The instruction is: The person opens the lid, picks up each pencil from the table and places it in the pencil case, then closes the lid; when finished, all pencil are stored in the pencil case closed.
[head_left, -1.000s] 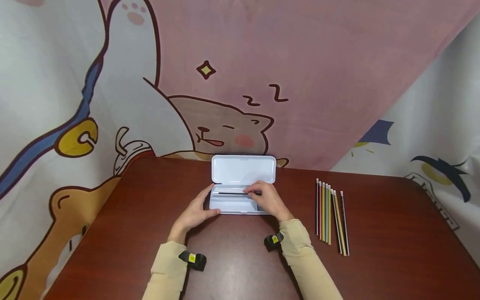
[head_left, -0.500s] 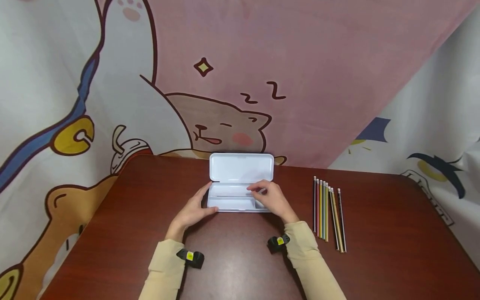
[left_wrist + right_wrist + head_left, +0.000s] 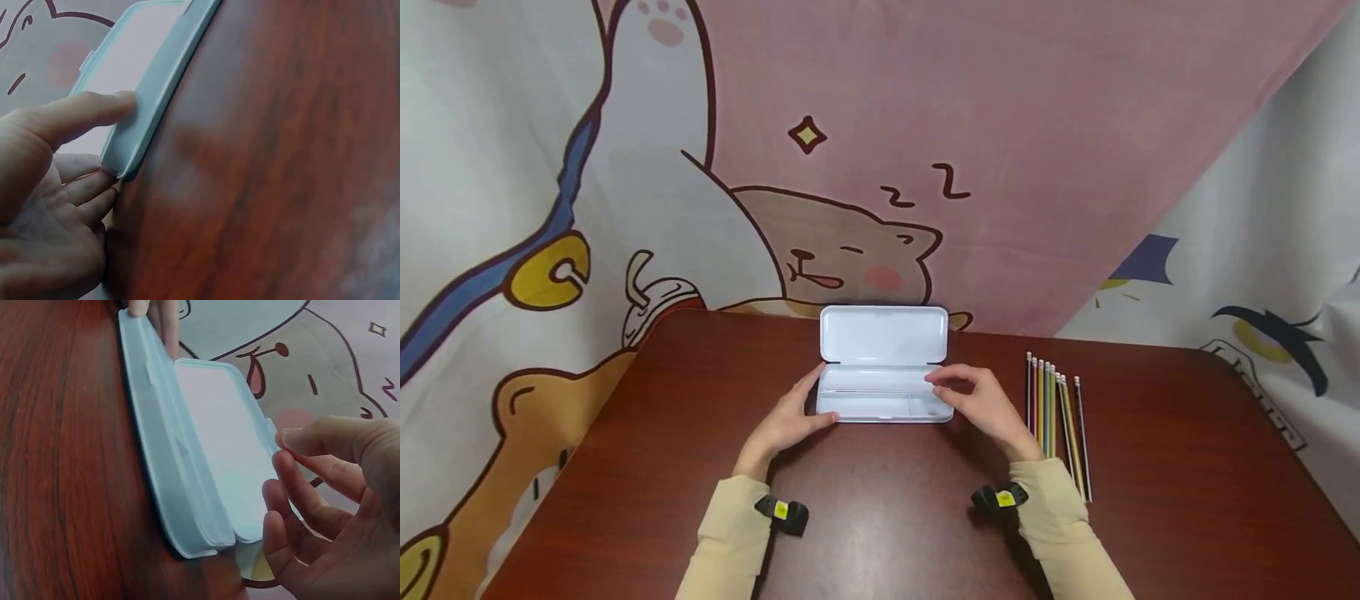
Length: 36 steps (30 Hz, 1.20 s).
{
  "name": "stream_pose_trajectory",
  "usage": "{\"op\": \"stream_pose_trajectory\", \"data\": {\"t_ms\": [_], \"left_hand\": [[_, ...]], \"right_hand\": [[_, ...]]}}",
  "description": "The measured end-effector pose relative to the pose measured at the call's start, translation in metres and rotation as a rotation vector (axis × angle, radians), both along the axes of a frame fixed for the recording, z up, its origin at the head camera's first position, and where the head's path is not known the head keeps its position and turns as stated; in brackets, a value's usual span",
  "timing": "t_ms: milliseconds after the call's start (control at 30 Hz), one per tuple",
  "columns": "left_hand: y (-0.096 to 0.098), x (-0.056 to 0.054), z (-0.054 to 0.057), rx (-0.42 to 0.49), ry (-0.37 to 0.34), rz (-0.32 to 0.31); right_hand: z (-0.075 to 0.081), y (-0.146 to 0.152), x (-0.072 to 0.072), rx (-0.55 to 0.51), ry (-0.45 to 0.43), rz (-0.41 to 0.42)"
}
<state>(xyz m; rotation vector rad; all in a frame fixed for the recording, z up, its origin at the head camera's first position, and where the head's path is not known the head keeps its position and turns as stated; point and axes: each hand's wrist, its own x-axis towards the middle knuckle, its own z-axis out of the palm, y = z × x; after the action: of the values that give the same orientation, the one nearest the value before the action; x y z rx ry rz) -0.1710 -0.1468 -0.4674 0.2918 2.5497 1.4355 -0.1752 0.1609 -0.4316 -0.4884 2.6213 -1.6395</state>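
A white pencil case [image 3: 865,407] lies with its lid [image 3: 883,334] raised toward the back. My left hand [image 3: 786,423] holds the case's left end, with the thumb on the front edge and the other fingers along the side. In the left wrist view the thumb [image 3: 112,109] presses over the case rim. My right hand [image 3: 988,404] hovers by the case's right end, fingers loosely bent and holding nothing. The right wrist view shows the thumb and index fingertips [image 3: 286,439] close together, with the case [image 3: 178,462] beyond them.
Several pencils [image 3: 1048,400] lie side by side on the brown table [image 3: 880,508], right of the case and partly behind my right wrist. A cartoon-printed cloth [image 3: 1037,167] hangs along the table's back edge.
My right hand has drawn back to the right, from over the case to its right end. A dark pencil seen in the back compartment no longer shows. The left hand keeps its place.
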Motion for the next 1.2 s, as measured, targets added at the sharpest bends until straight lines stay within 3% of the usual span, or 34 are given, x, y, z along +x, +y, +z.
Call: {"op": "stream_pose_trajectory", "data": {"t_ms": [167, 500, 833, 1067, 1200], "left_hand": [[0.001, -0.001, 0.004, -0.062, 0.030, -0.036], [0.010, -0.002, 0.011, -0.193, 0.086, -0.076], [0.017, -0.015, 0.014, -0.211, 0.127, -0.113], [0.014, -0.017, 0.012, -0.200, 0.095, -0.098], [0.012, -0.017, 0.010, -0.203, 0.078, -0.092]], "right_hand": [[0.006, 0.016, 0.006, -0.013, -0.053, -0.004], [0.001, 0.043, 0.021, 0.084, -0.092, -0.026], [-0.005, 0.075, 0.032, 0.207, -0.033, -0.053], [0.000, 0.090, 0.041, 0.258, -0.078, -0.093], [0.001, 0.099, 0.045, 0.281, -0.062, -0.113]]}}
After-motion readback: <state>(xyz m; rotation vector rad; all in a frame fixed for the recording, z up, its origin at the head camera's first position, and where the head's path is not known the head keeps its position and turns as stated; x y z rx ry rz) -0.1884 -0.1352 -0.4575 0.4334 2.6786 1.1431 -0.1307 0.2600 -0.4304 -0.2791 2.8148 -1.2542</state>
